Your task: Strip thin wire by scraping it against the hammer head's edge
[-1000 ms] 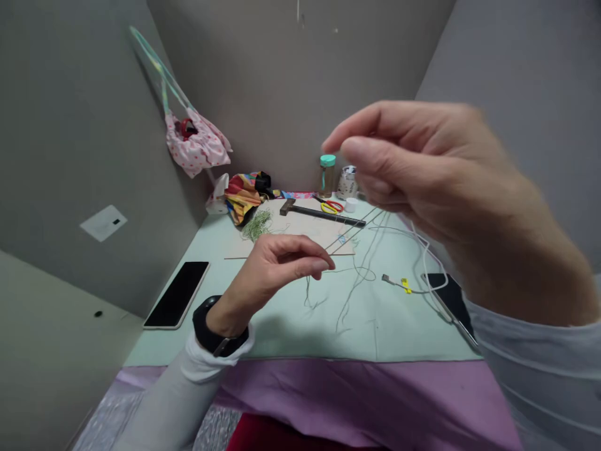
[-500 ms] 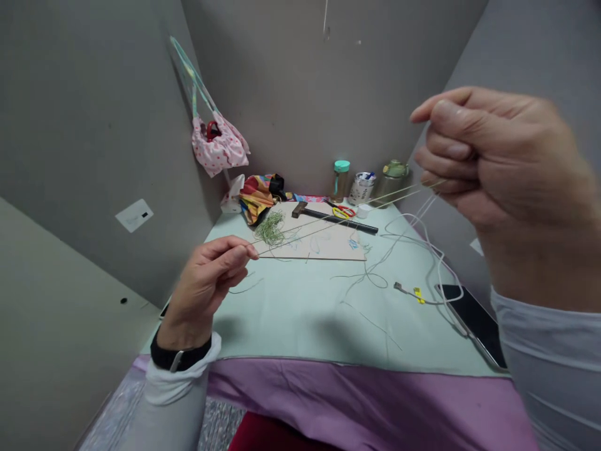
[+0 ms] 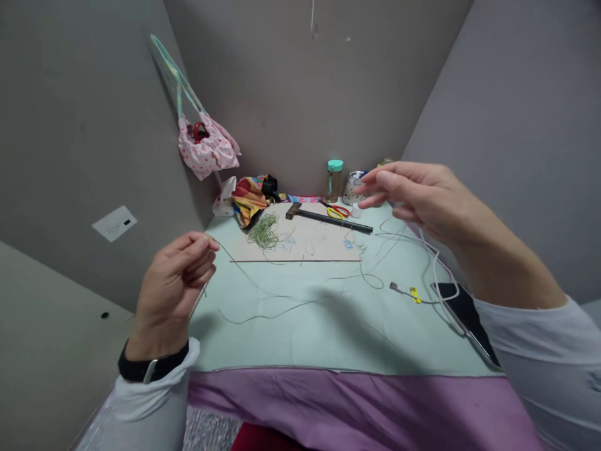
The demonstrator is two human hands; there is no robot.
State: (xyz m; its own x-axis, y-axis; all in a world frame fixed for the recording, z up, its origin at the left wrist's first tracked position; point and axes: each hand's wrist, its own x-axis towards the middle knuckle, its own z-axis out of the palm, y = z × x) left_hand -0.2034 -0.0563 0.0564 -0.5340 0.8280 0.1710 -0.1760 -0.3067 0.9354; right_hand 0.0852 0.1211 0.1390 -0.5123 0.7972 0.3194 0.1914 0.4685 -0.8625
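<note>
Between thumb and forefinger, my left hand (image 3: 176, 285) pinches a thin green cord (image 3: 239, 268), which hangs down in a curve and trails over the table. My right hand (image 3: 413, 194) is raised over the table's right side, its fingers apart and nothing in them. A tangled bundle of green cord (image 3: 264, 232) lies on a pale board (image 3: 310, 249) in the middle. On that board a hammer (image 3: 328, 219) with a dark handle rests behind the bundle. Loose cord ends lie over the board's right edge and the cloth.
Scissors (image 3: 337, 211), a teal-lidded bottle (image 3: 334, 178) and a patterned cup (image 3: 353, 188) stand or lie at the back. A phone (image 3: 464, 322) and a white cable (image 3: 436, 300) are at right. A dotted cloth bag (image 3: 206, 147) hangs at left; a colourful cloth (image 3: 251, 197) lies below.
My right hand has let go of the cord, opened and come down and left. The cord, stretched taut between both hands before, now hangs slack from my left hand, which has shifted left.
</note>
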